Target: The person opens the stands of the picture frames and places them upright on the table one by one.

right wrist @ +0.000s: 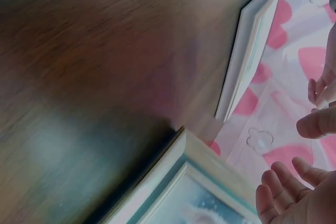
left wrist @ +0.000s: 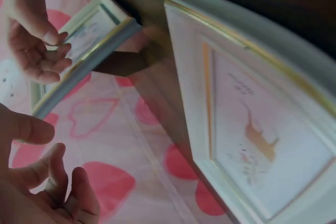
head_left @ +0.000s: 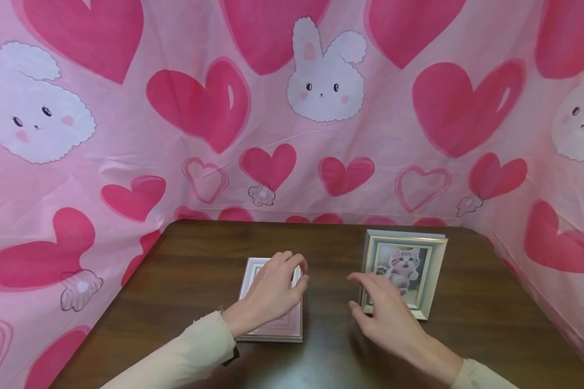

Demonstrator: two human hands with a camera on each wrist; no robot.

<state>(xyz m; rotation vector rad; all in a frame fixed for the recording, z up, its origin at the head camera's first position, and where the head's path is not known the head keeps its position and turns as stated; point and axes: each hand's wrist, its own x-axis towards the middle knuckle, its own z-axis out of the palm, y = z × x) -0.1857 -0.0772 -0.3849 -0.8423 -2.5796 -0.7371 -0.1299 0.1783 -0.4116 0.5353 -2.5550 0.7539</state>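
A white picture frame (head_left: 292, 324) with a gold edge lies face up on the table. Over it hovers my left hand (head_left: 272, 286), fingers loosely bent and holding nothing. The left wrist view shows a pale picture (left wrist: 252, 140) of a small brown animal inside this frame. To the right, a second frame (head_left: 411, 265), pale with gold trim, stands upright and tilted back with a kitten photo in it. My right hand (head_left: 394, 313) is in front of its lower left corner, thumb and fingers apart, nothing between them. The left wrist view shows the back leg (left wrist: 121, 63) propping it.
Both frames are on a dark brown wooden table (head_left: 331, 243). A pink cloth (head_left: 389, 135) with hearts and rabbit faces hangs behind the table and along both sides. A dark band (head_left: 232, 356) shows at my left sleeve (head_left: 194, 348).
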